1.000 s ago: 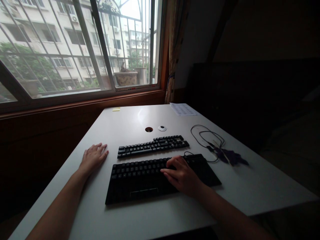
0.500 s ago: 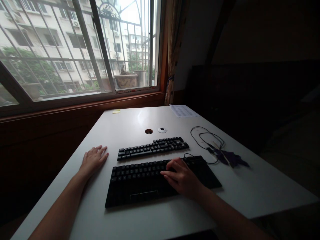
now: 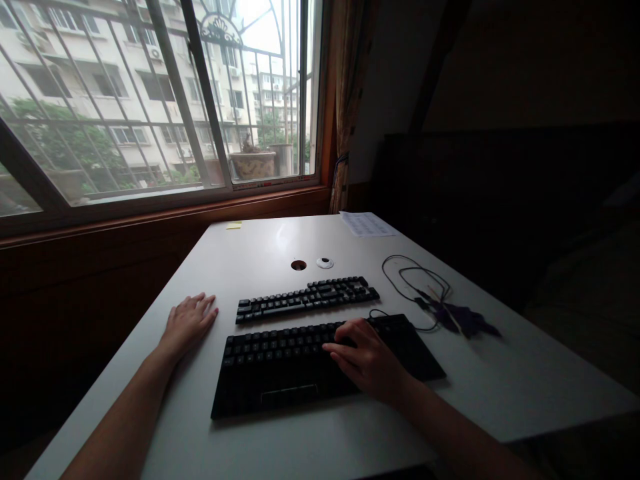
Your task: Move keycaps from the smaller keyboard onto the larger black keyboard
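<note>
A black keyboard lies in front of me; its upper rows carry keycaps, while the lower part looks dark and bare of them. Over the middle of its key rows is my right hand, fingers curled in and thumb and fingertips close together at the right end of a key row. Whatever sits between those fingertips is hidden or too small to name. Behind the keyboard, loose black keycaps are laid out in rows, touching one another. My left hand rests flat on the white table, fingers spread, left of the keycaps.
A coiled black cable and a dark purple cloth-like item with a thin stick lie at the right. Farther back are a round cable hole, its white cover, a printed sheet and yellow sticky notes.
The whole view has shifted very slightly. My right hand stays at almost the same spot over the keyboard, and my left hand still lies flat.
</note>
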The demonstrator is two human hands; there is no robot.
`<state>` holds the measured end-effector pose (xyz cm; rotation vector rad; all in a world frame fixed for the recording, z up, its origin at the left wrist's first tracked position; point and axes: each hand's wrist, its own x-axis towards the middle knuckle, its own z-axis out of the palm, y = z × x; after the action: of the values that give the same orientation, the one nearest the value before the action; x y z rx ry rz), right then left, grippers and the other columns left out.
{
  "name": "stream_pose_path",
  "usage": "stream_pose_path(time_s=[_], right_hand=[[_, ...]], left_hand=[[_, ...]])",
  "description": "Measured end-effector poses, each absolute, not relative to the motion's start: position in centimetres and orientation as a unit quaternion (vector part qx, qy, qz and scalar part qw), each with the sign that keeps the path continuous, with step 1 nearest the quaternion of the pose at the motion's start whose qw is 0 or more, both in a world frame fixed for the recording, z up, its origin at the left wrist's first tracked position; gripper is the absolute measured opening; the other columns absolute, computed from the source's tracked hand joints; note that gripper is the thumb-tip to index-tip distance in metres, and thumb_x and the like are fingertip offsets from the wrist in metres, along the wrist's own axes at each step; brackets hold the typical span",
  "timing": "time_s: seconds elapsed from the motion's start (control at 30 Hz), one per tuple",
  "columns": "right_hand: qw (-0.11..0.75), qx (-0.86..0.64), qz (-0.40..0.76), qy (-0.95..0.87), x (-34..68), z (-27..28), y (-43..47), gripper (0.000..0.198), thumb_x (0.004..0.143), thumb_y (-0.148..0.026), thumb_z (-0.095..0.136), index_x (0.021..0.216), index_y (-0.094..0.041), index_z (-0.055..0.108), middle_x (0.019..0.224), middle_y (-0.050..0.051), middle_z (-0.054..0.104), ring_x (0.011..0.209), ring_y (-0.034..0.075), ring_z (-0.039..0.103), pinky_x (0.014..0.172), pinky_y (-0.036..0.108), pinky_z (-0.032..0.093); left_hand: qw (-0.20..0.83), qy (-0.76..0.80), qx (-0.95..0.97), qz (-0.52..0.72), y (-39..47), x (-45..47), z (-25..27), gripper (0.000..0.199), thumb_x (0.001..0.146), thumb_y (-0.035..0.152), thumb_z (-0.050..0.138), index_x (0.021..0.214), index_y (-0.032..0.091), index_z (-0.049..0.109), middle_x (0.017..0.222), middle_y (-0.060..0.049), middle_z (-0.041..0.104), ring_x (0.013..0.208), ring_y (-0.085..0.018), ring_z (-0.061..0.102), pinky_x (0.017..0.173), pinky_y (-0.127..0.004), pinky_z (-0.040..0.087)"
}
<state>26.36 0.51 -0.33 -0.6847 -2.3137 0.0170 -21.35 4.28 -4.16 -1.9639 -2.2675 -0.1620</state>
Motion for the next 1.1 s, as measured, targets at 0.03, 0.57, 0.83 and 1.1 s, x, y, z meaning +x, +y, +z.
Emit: stream_pose_path(time_s=[0.03,0.57,0.83,1.1], right_hand=[[0.355,-0.265,0.007,-0.896,26.35,-0.32,0.52,0.021,0.097,-0.020,0.062,0.111,-0.024,0.077,0.103,0.008,0.065,0.099,0.024,0.058,0.090,0.043,0.052],[0.348,-0.262,0.007,-0.900,26.25,-0.13,0.43,0.021,0.098,-0.019,0.060,0.112,-0.024,0.076,0.102,0.008,0.066,0.099,0.023,0.059,0.091,0.043,0.052],[0.350,-0.265,0.011,-0.899,26.32,-0.63,0.55,0.022,0.097,-0.019,0.062,0.113,-0.024,0.076,0.102,0.008,0.066,0.100,0.024,0.059,0.090,0.044,0.052],[0.357,-0.263,0.012,-0.896,26.24,-0.34,0.55,0.019,0.095,-0.018,0.063,0.108,-0.023,0.077,0.101,0.008,0.066,0.098,0.023,0.059,0.089,0.042,0.052]], left_hand=[[0.068,-0.753,-0.652,-0.055,4.28,-21.34,-4.15,0.057,0.102,0.052,0.035,0.149,0.026,0.054,0.158,-0.011,0.050,0.146,-0.033,0.041,0.116,-0.051,0.033],[0.070,-0.758,-0.645,-0.067,4.24,-21.10,-3.92,0.055,0.101,0.051,0.039,0.147,0.029,0.057,0.156,-0.009,0.052,0.144,-0.034,0.044,0.115,-0.049,0.033],[0.072,-0.756,-0.647,-0.061,4.28,-21.08,-3.96,0.057,0.101,0.052,0.035,0.148,0.026,0.056,0.157,-0.010,0.051,0.144,-0.033,0.043,0.115,-0.049,0.033],[0.072,-0.751,-0.653,-0.061,4.43,-21.61,-4.30,0.058,0.102,0.053,0.034,0.150,0.027,0.054,0.158,-0.010,0.049,0.146,-0.033,0.041,0.116,-0.050,0.032]])
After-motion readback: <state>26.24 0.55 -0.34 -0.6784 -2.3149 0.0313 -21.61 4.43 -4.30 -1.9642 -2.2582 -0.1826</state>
